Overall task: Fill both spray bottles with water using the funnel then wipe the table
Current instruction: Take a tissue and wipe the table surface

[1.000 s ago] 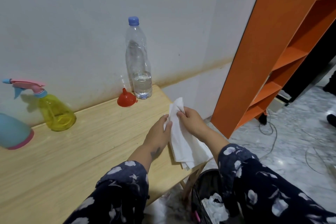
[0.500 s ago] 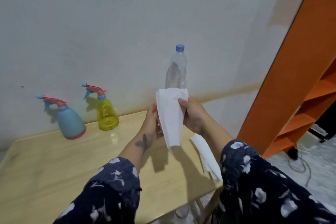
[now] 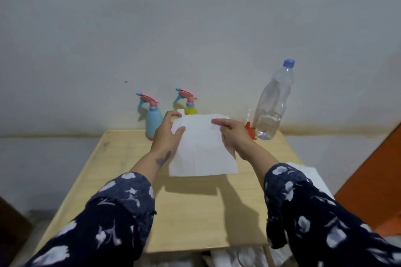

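I hold a white paper tissue (image 3: 202, 149) spread out flat above the wooden table (image 3: 195, 212). My left hand (image 3: 168, 134) pinches its upper left edge and my right hand (image 3: 233, 136) pinches its upper right edge. Behind the tissue, by the wall, stand a blue spray bottle (image 3: 153, 120) and a yellow spray bottle (image 3: 189, 106), the yellow one mostly hidden by the tissue. A clear water bottle (image 3: 273, 104) with a blue cap, partly full, stands at the back right. The red funnel (image 3: 250, 131) peeks out beside it, behind my right hand.
More white tissues (image 3: 303, 171) lie at the table's right edge by my right sleeve. An orange shelf unit (image 3: 373, 184) stands to the right of the table. White stuff in a bin (image 3: 236, 256) shows below the table's front edge.
The tissue has been unfolded from a narrow strip into a wide flat sheet, and my hands have moved apart. My view has swung left, so the bottles now sit near the middle.
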A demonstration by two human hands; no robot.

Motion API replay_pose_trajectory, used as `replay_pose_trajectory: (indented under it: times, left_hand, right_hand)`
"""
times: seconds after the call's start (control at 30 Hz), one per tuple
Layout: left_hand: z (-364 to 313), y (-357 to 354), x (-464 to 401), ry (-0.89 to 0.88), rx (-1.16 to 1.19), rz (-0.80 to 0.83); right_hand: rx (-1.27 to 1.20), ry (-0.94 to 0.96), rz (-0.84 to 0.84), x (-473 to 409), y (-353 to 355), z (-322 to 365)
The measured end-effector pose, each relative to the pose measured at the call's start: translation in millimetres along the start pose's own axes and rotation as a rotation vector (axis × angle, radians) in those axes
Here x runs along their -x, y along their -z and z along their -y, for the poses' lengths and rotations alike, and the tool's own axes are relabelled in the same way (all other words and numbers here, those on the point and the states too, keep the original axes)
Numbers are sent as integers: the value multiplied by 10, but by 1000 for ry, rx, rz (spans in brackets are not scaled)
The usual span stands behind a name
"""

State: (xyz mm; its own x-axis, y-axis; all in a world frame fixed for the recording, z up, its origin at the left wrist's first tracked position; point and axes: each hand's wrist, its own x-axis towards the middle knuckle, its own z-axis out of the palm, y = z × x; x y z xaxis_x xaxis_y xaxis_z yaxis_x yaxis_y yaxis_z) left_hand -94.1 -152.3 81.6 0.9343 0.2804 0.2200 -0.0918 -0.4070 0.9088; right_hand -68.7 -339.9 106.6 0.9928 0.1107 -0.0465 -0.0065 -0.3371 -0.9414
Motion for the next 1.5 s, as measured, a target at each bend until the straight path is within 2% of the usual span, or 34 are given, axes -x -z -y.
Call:
replay_pose_trajectory:
  times: [0.2, 0.3, 0.43, 0.57, 0.7, 0.9, 1.03, 1.17, 1.27, 1.5]
  left_hand:
    - [543, 437, -89, 91, -146, -102]
    - [854, 526, -131, 150, -225, -96]
    - [1337, 631, -265, 257, -482, 98]
    - [1647, 659, -404, 317, -791, 327]
    - [1789, 627, -495, 269, -1059, 377]
    - [2005, 760, -589, 197, -1085, 429]
    - [2118, 867, -690, 14, -1129, 558]
    - [2165, 933, -733, -99, -1130, 694]
    - [2234, 976, -755, -163, -1132, 720]
    - [2431, 1069, -832, -287, -1073, 687]
  right_hand:
    - [183, 6, 221, -310, -552, -154]
    - [292, 9, 349, -517, -812, -324]
    - [482, 42, 452, -825, -1187, -649]
    - [766, 177, 481, -1055, -1491, -994]
    - [1070, 369, 401, -1158, -1617, -1202]
    - [1196, 504, 262, -1251, -1695, -1300]
    - [1291, 628, 334, -1245, -1707, -1303]
    - [1240, 541, 461, -1212, -1819, -1260]
    - [1133, 471, 427, -1154, -1904, -1252]
    - [1182, 379, 381, -1061, -2020, -1271]
